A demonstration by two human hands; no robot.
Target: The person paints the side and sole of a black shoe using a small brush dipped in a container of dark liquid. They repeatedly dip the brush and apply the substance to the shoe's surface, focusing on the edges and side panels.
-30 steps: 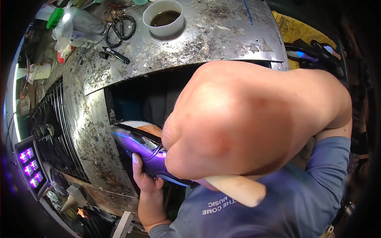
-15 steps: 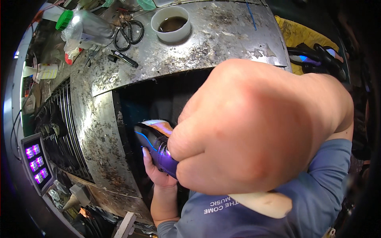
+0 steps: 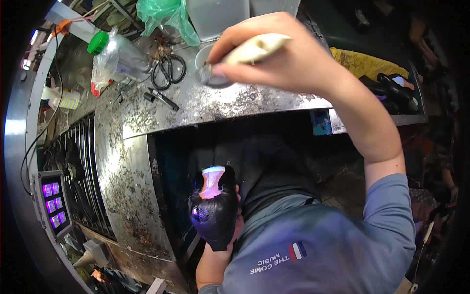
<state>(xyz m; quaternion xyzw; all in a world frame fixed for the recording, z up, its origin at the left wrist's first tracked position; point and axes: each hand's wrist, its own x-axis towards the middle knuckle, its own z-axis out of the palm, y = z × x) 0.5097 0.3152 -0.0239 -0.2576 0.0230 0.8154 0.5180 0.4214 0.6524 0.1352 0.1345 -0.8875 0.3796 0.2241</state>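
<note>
Wrapped around a dark shoe [image 3: 211, 218], my left hand [image 3: 238, 226] holds it low over my lap. A shiny pinkish-orange patch shows at its upper end; most of the fingers are hidden behind it. Over the metal bench, my right hand [image 3: 267, 59] is closed on a tool with a pale handle [image 3: 259, 47], probably a brush. The lower end of this tool is smeared by motion and partly hidden at the white cup [image 3: 200, 56]. The cup's contents are mostly hidden behind the hand.
On the bench [image 3: 117, 181] lie black-handled scissors [image 3: 169, 72], a black marker [image 3: 164, 99] and a clear bottle with a green cap [image 3: 120, 56]. A lamp with purple lights [image 3: 55, 203] stands left. More dark shoes [image 3: 391, 88] lie by a yellow cloth [image 3: 367, 62] at right.
My right hand has moved from the shoe up and away to the cup on the bench, carrying the pale-handled brush. The shoe has turned in my left hand.
</note>
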